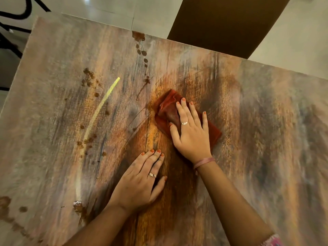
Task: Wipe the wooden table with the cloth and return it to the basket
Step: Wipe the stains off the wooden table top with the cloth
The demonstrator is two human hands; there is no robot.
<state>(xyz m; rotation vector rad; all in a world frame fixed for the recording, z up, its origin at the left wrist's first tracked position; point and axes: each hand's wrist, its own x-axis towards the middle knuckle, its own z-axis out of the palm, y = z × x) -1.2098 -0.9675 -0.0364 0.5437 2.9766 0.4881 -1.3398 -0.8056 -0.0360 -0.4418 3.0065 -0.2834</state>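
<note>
A folded red-brown cloth (pixel 166 107) lies on the streaked wooden table (pixel 266 130) near its middle. My right hand (pixel 190 134) presses flat on the cloth with fingers spread and straight. My left hand (pixel 140 180) rests flat on the bare table top just below and left of the cloth, fingers straight. Brown spots and smears (pixel 142 50) dot the table's far middle and left side. No basket is in view.
A pale yellow streak (pixel 103 103) runs across the table's left half. A dark brown panel (pixel 227 23) stands beyond the far edge over a pale tiled floor (pixel 110 8). Black chair legs (pixel 12 16) show at the top left.
</note>
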